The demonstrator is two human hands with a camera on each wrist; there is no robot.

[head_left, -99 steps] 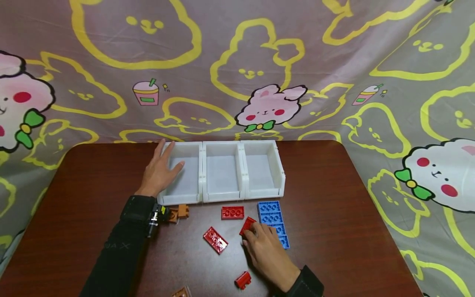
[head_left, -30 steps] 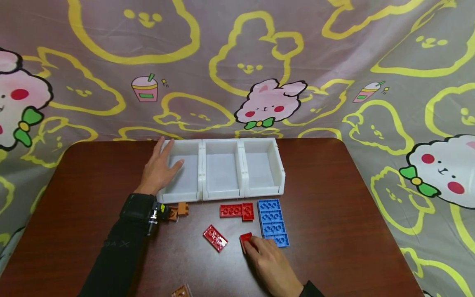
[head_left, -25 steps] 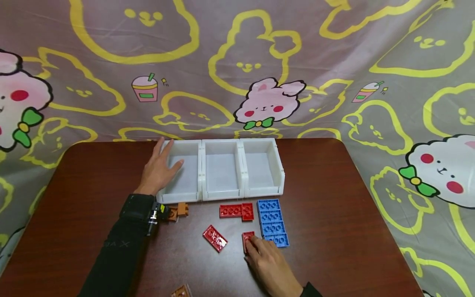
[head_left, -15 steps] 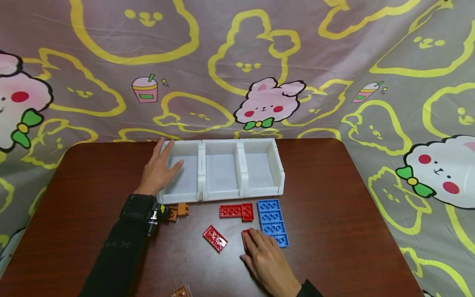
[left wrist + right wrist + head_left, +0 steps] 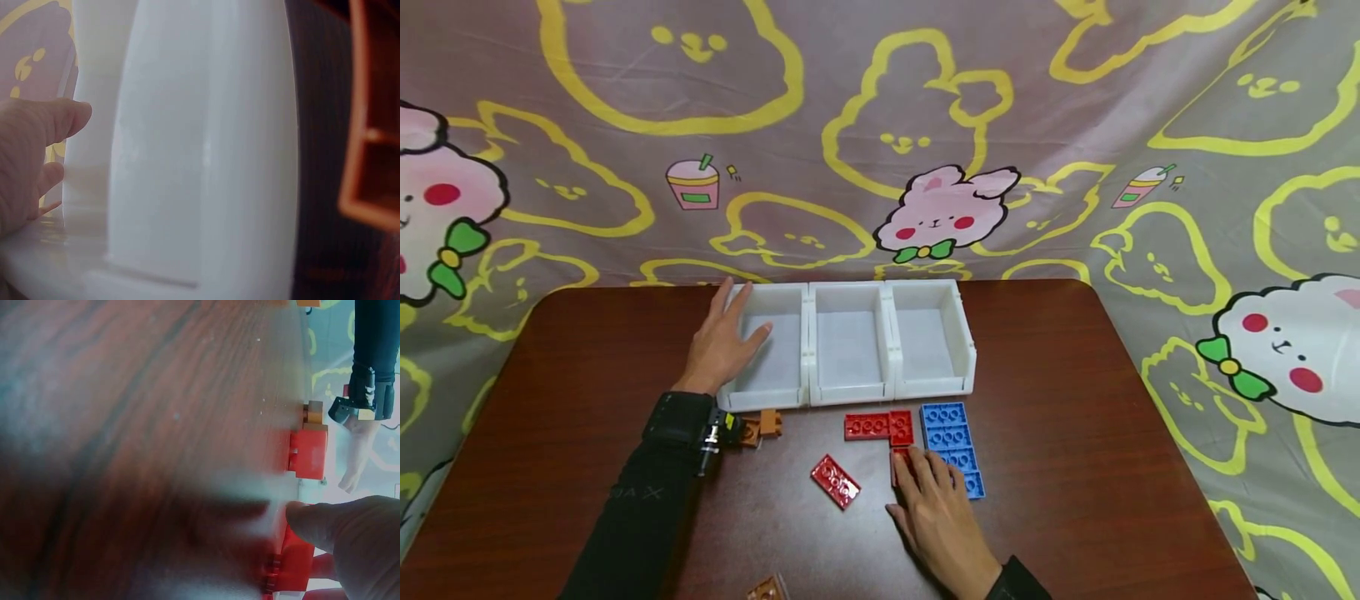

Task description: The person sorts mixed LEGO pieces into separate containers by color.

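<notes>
My left hand (image 5: 718, 350) lies over the outer wall of the left white bin (image 5: 767, 400), thumb spread inward. The left wrist view has its fingers beside the white plastic. With its fingers stretched forward, my right hand (image 5: 940, 508) touches a small red toy brick (image 5: 895, 468), partly hidden beneath the fingertips. The thumb stays out to the left, off the brick. Just beyond it lie a long red brick (image 5: 866, 427) and a short red brick (image 5: 901, 428), side by side, hollow undersides up. The blue bricks (image 5: 946, 415) stand in a column right of these, partly covered by my fingers.
Joined to the left bin are a middle bin (image 5: 850, 393) and a right bin (image 5: 934, 388). A slanted red brick (image 5: 835, 482) lies left of my right hand. Orange bricks (image 5: 771, 423) sit by the left wrist; a brown brick (image 5: 766, 589) is at the bottom edge.
A short red brick has come to lie against the long red one. My right hand took another from nearer the front and has slid it away from me, its thumb now let go. Left hand unmoved.
</notes>
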